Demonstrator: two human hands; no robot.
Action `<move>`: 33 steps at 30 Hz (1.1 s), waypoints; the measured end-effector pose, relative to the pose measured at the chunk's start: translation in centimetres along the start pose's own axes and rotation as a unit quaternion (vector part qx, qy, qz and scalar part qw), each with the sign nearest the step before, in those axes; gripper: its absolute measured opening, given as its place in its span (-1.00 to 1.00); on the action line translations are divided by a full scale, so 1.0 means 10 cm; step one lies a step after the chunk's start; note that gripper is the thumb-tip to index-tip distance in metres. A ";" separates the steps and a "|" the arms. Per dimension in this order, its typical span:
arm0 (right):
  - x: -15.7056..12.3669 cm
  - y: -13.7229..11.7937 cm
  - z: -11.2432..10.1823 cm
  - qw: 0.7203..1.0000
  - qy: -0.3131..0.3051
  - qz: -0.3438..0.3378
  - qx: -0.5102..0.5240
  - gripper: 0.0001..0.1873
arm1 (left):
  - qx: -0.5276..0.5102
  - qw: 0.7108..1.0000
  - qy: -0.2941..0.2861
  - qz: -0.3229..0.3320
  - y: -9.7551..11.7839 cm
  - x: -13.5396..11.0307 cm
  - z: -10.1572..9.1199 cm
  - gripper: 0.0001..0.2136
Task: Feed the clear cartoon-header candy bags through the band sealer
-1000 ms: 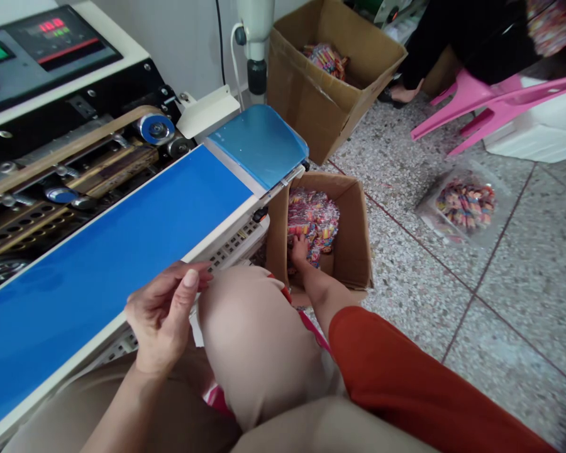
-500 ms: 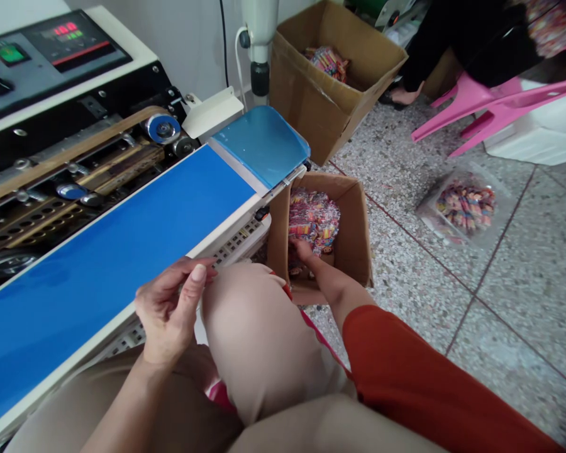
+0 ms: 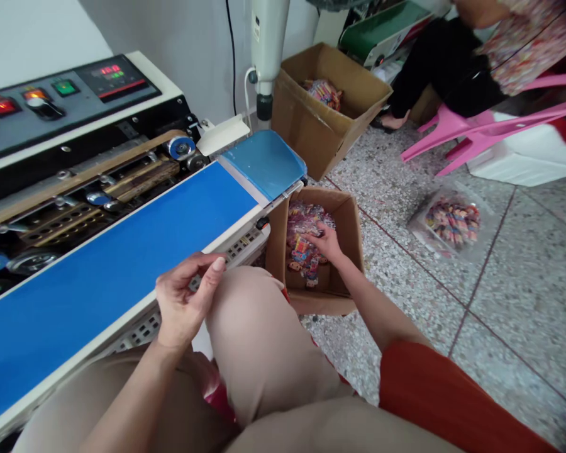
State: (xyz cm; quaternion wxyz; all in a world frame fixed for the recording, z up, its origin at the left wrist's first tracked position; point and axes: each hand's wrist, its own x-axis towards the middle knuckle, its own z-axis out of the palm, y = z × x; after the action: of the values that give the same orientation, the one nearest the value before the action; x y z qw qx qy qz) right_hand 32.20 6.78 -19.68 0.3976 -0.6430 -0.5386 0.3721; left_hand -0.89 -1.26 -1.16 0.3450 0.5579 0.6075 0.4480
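My left hand (image 3: 188, 292) is held over my knee beside the blue conveyor belt (image 3: 183, 233). Its fingers are curled and the thumb lies close to the index finger; nothing shows between them. Inside the near cardboard box (image 3: 349, 220) is my right hand (image 3: 327, 242), thumb and fingers apart, over a pile of small clear-wrapped packets (image 3: 306, 217) in many colours. The fingertips reach a bright yellow and red packet (image 3: 300, 246). Some packets toward the front of the box show little cartoon faces.
The belt machine's control panel (image 3: 66, 100) has lit switches and a red display. A blue end plate (image 3: 266, 162) juts toward the box. Behind stands a larger cardboard box (image 3: 306, 126) with packets. On the floor lies a clear bag of packets (image 3: 455, 220), near another person's pink chair (image 3: 481, 135).
My right hand has moved up and right inside the box, off the packets at its left front, and its fingers have spread. My left hand has barely moved. The view has shifted slightly.
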 end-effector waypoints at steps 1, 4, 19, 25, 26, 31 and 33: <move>-0.01 -0.20 -0.11 1.000 0.003 -0.020 0.016 -0.63 | -0.010 1.000 -0.005 -0.002 0.01 0.02 0.01 -0.82; -0.04 -0.89 -0.40 0.996 -0.010 -0.047 0.069 -0.64 | -0.048 0.997 -0.056 -0.004 0.10 0.11 0.11 -0.76; -0.24 -2.90 0.62 0.920 -0.247 -0.069 0.295 -0.57 | -0.396 0.911 -0.062 -0.094 0.44 0.30 0.11 -0.61; -0.41 -2.89 0.95 0.907 -0.264 -0.025 0.328 -0.57 | -0.420 0.899 -0.016 -0.124 0.37 0.27 -0.31 -0.58; -0.42 -2.90 1.00 0.907 -0.254 -0.024 0.335 -0.59 | -0.418 0.898 -0.007 -0.135 0.35 0.27 -0.35 -0.59; -0.40 -2.93 1.25 0.935 -0.126 -0.058 0.327 -0.66 | -0.456 0.876 0.001 -0.159 0.29 0.27 -0.44 -0.61; -0.39 -2.93 1.32 0.947 -0.074 -0.069 0.306 -0.65 | -0.479 0.864 0.007 -0.157 0.27 0.28 -0.44 -0.62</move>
State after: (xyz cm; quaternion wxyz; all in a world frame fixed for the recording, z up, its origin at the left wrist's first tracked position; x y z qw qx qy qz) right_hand 8.04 7.44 1.90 0.5591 -0.4224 -0.4694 0.5373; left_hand -4.37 0.73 3.13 0.6310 0.2183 0.4002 0.6276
